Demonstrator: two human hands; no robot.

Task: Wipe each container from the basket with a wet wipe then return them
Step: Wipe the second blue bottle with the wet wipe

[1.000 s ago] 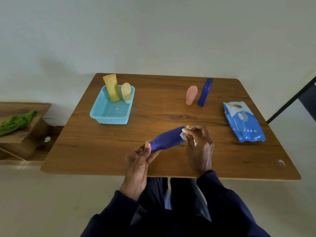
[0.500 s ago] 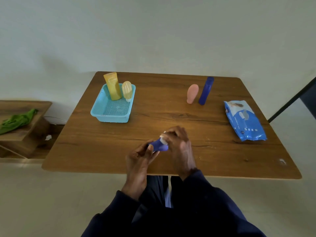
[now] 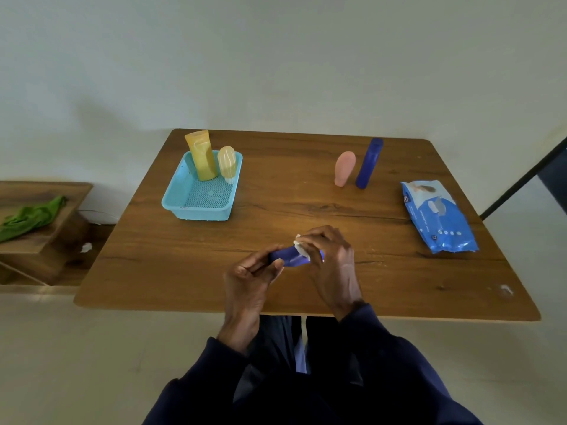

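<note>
The person's two dark sleeves come in from the bottom. The left hand has its fingers curled round one end of a purple bottle and holds it just over the table. The bottle lies on its side between the two hands. The right hand has its fingers bent too, and they pinch a small white wet wipe down on top of the bottle. Most of the bottle is hidden by the fingers.

Out to the right of the fingers, well apart from them, a blue pack of wipes lies flat. Past the fingers and to the left sits a light blue basket. A yellow tube and a pale yellow bottle stand in its far end, side by side. Past the fingers and a bit to the right, a pink bottle and a tall blue bottle stand on the table close together, outside the basket.

Far to the left of the fingers, off the table, a green cloth lies on a low wooden shelf.
</note>
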